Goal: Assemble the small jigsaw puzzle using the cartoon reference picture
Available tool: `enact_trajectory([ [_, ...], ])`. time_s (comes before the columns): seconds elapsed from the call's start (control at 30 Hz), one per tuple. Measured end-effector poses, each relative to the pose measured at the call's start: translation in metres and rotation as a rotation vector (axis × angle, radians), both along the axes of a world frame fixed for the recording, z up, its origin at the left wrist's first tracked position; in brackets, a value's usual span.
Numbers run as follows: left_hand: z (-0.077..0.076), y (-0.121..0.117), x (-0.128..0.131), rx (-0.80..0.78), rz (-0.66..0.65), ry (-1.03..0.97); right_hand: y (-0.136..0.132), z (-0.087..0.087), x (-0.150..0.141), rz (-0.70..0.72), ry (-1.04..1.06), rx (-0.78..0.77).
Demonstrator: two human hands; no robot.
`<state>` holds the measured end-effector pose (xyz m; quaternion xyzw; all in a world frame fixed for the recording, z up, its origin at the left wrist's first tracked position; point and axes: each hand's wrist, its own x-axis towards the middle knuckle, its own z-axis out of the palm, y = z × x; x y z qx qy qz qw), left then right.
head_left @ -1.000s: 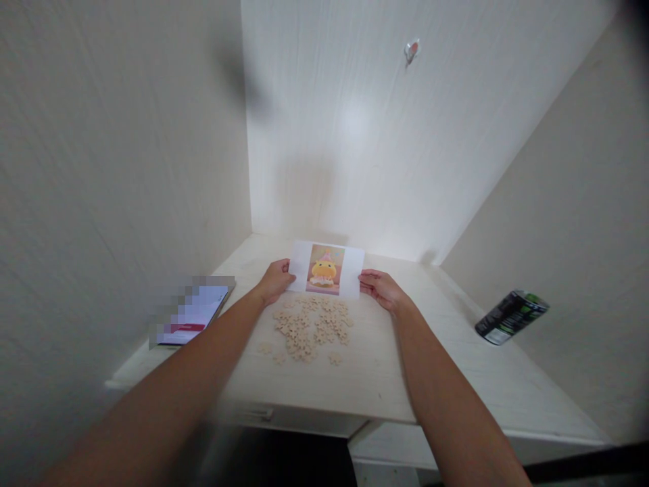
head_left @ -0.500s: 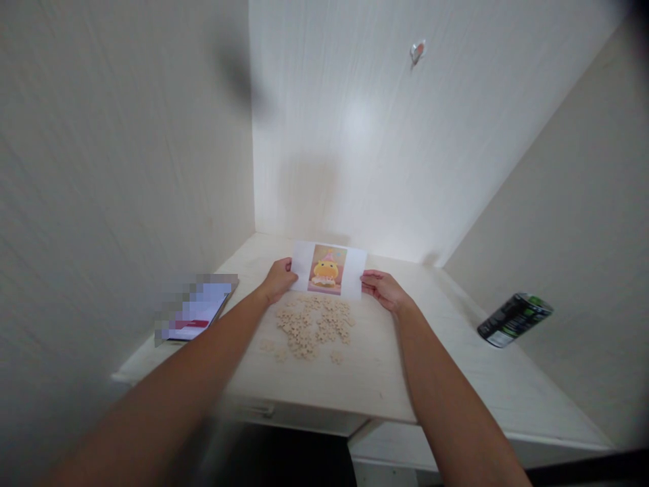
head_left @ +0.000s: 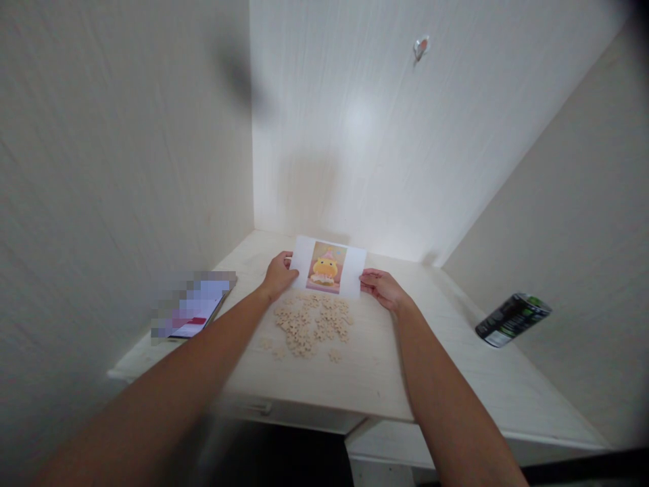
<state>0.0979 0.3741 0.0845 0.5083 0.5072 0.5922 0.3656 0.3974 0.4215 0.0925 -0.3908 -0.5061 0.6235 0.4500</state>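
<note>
White paper (head_left: 327, 266) with a yellow figure and a cake printed on it is held up, tilted, just behind a heap of small, pale pieces (head_left: 299, 331) on the counter (head_left: 355, 382). Its left edge is pinched by the left hand (head_left: 280, 277), its right edge by the right hand (head_left: 384, 288). So far, only the paper is picked up; the pieces are left loose, a few scattered in front, and none can be seen put in order. Whether the paper's bottom edge is rested on the counter cannot be told. Some fingertips are hidden behind it. Part of the screen (head_left: 203, 306) is covered by blurry squares, and the writing on the dark can (head_left: 512, 320) cannot be read.
</note>
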Motion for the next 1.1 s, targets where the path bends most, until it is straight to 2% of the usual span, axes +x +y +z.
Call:
enact_trajectory([
  [0.73,-0.0023,0.0008,-0.0014,0.000,-0.003,0.020,-0.0015,0.0013,-0.0004,0.000,-0.004,0.005],
  [1.1,-0.0035,0.0063,0.0003,-0.018,0.054,0.006,-0.0015,0.0017,-0.0006,0.010,-0.011,0.016],
])
